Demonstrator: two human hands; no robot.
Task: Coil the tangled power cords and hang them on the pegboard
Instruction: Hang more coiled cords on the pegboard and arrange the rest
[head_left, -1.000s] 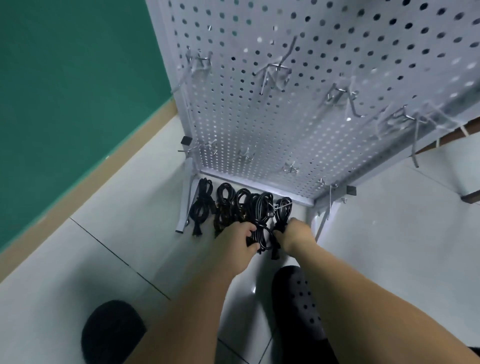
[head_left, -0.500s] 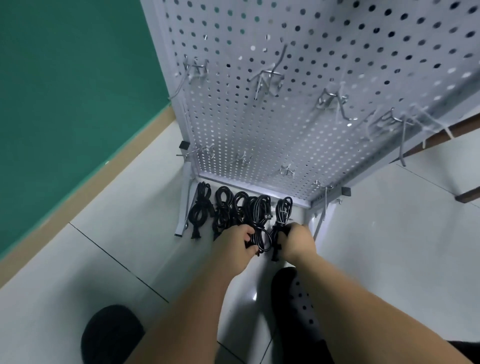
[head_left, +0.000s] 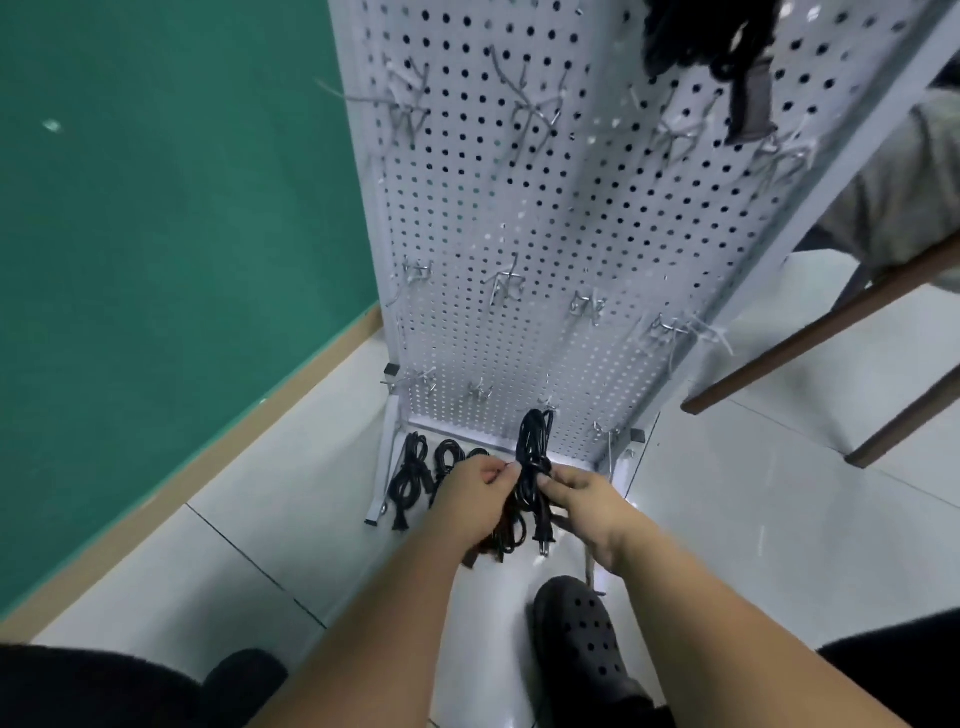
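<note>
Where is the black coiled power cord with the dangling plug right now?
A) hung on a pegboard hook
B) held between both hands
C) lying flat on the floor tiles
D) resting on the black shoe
B: the left hand and right hand both grip the black coiled power cord, which is raised in front of the lower edge of the white perforated metal pegboard with its plug hanging free.

One pegboard (head_left: 519, 208). Hooks (head_left: 506, 283): about twelve, three rows of four. Coiled black cords: one held power cord (head_left: 532, 447), two floor power cords (head_left: 410, 475) in full sight, more partly hidden behind hands, one hung bundle (head_left: 696, 36) up top. Two hands: left hand (head_left: 475, 496), right hand (head_left: 589, 506). Two black shoes (head_left: 576, 634).
</note>
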